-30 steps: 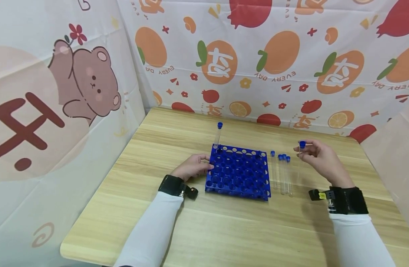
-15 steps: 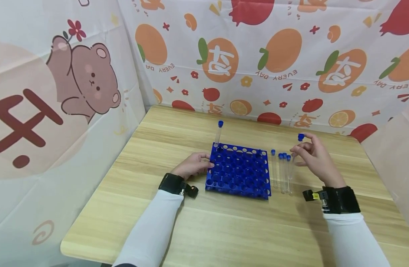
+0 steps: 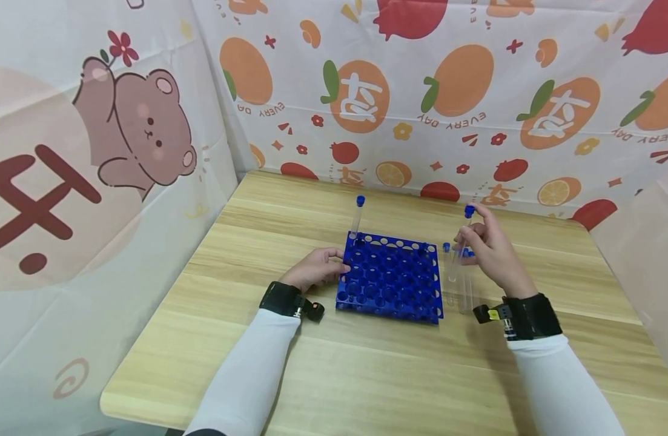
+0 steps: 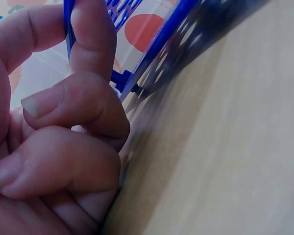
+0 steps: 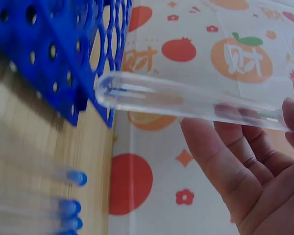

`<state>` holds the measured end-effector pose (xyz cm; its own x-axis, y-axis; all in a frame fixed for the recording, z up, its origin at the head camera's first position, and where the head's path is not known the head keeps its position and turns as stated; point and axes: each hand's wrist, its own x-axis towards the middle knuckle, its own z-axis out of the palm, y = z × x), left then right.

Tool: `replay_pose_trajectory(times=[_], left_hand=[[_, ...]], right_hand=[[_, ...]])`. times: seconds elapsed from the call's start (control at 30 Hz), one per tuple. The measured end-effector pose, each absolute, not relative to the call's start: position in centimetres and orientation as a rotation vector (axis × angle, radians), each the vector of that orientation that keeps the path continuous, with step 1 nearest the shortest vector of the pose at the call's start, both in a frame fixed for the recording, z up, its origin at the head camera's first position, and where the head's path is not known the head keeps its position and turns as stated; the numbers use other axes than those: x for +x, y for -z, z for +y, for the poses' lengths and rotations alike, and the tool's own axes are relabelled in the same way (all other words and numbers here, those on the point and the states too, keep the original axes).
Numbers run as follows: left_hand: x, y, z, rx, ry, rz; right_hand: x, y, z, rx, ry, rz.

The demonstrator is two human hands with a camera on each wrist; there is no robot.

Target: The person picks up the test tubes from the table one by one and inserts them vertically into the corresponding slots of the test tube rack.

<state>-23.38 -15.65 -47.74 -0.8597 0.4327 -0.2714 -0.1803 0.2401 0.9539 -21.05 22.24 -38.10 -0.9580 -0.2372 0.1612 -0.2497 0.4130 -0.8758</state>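
A blue test tube rack [image 3: 388,281] with rows of round holes stands on the table. My left hand [image 3: 316,269] pinches its left edge between thumb and a finger; the left wrist view shows that blue edge between them. Over the tubes right of the rack, my right hand [image 3: 492,249] holds a clear test tube [image 5: 161,95] near its blue cap [image 3: 469,211]. The tube is tilted, its rounded bottom pointing down and toward the rack. Another capped test tube [image 3: 357,221] stands upright in the rack's far left corner hole.
Several capped test tubes [image 3: 465,297] lie side by side on the wooden table [image 3: 366,375], just right of the rack. A fruit-printed cloth [image 3: 410,79] hangs behind the table, and a bear-printed cloth [image 3: 154,133] hangs at the left.
My right hand has moved left toward the rack, carrying the test tube over the lying tubes; the tube has tilted. My left hand has stayed at the rack's left edge.
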Motion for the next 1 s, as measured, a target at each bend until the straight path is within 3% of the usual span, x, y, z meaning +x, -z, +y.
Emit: replay_pose_trajectory(times=[1.0], left_hand=[[-23.5, 48.0, -15.7, 0.247, -1.656, 2.035]], right_hand=[[-22.7, 37.4, 15.0, 0.62, -1.594, -2.53]])
